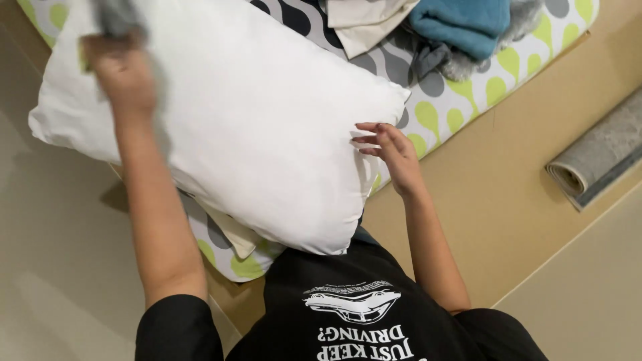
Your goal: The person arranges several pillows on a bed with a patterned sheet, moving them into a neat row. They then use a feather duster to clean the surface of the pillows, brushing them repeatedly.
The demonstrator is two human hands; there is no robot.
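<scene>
We steady a plump white fabric pillow [247, 113] on the patterned mattress [468, 93].
Its long axis runs between our hands: right hand [391, 150] open-fingered on one end, left hand [124, 70] blurred, grip unclear.

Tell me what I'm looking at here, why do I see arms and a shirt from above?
The camera sits on a person's head and looks down, so you see their own black shirt and two bare arms, no machine.

In front of them lies a big white pillow on a mattress with a green and grey drop pattern. The right hand touches the pillow's side edge with spread fingers. The left hand is up at the pillow's far corner; it is blurred, so I cannot tell whether it grips anything.

At the top lie a folded blue towel and a cream cloth. On the right, a rolled grey rug rests on the tan floor.
</scene>
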